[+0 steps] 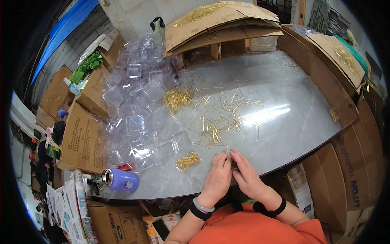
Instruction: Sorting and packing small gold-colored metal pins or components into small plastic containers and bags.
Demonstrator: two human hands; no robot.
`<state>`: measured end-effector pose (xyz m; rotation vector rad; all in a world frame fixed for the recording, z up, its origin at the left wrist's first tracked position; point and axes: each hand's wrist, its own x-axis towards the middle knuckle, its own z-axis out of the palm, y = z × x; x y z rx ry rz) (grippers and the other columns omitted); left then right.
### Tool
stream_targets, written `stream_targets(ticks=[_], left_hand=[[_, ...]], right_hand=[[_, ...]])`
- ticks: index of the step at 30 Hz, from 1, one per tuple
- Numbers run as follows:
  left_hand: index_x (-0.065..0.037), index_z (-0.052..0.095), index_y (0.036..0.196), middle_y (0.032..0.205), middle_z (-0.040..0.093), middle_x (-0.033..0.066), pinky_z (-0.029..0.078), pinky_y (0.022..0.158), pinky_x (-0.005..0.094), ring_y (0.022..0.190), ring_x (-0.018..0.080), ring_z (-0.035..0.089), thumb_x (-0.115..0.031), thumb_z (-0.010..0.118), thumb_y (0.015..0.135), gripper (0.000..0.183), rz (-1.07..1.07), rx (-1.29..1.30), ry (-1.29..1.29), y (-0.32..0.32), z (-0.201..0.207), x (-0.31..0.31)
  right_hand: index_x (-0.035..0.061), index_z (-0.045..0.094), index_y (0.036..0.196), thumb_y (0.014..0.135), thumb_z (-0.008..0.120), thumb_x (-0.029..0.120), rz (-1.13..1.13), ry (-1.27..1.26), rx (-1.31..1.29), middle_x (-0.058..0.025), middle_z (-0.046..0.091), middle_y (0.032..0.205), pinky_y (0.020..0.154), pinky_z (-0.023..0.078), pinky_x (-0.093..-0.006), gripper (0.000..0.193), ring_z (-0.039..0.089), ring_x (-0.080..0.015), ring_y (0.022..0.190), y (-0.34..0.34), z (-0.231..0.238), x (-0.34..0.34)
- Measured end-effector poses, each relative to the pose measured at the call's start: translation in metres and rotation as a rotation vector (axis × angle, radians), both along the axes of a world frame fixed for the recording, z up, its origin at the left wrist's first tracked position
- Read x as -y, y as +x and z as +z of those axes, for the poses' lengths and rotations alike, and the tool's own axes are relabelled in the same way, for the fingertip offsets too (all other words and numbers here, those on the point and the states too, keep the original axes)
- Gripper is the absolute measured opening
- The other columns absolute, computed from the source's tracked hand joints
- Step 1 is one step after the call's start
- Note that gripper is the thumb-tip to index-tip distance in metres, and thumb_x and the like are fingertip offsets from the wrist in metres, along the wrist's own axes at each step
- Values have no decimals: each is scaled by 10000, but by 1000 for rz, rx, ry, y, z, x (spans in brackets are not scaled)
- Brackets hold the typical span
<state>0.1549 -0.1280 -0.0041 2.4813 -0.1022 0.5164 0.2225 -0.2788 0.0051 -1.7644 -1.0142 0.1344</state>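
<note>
My left hand [218,174] and my right hand [247,175] meet at the near edge of the grey table [170,185]. Their fingers are closed together around something small. Only a pale tip shows between the fingertips, so I cannot make out what it is. Just left of my left hand lies a neat bundle of gold wire pins [187,161], seemingly in a clear plastic box. Beyond my fingertips, loose gold wire pieces [213,134] with bent ends are scattered. Farther back sits a denser gold heap [177,100].
Many clear plastic boxes [136,122] cover the table's left side. A purple metal bottle [122,180] lies at the front left corner. Cardboard cartons [83,138] border the left; a cardboard wall [317,77] edges the right. Stacked cardboard sheets [219,30] roof a shelf at the back.
</note>
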Motion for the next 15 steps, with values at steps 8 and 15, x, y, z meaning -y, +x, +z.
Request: stream_targets(ticks=[8,15], left_hand=[[6,247,1600,1424,535,252,389,1143,443,1315,389,536,-167,452,1095,572,-20,25,-592,-9,-4,-14],[23,419,1507,1369,557,234,438,1069,458,1246,417,549,-175,633,1007,579,126,77,-221,-37,11,-11]], right_hand=[[21,452,1466,858,776,213,81,-381,373,-194,490,1478,1191,331,-518,715,423,-393,1414,19,25,8],[91,687,1126,792,815,145,43,-211,412,-82,635,1114,980,468,-444,361,572,-315,1095,29,-1,7]])
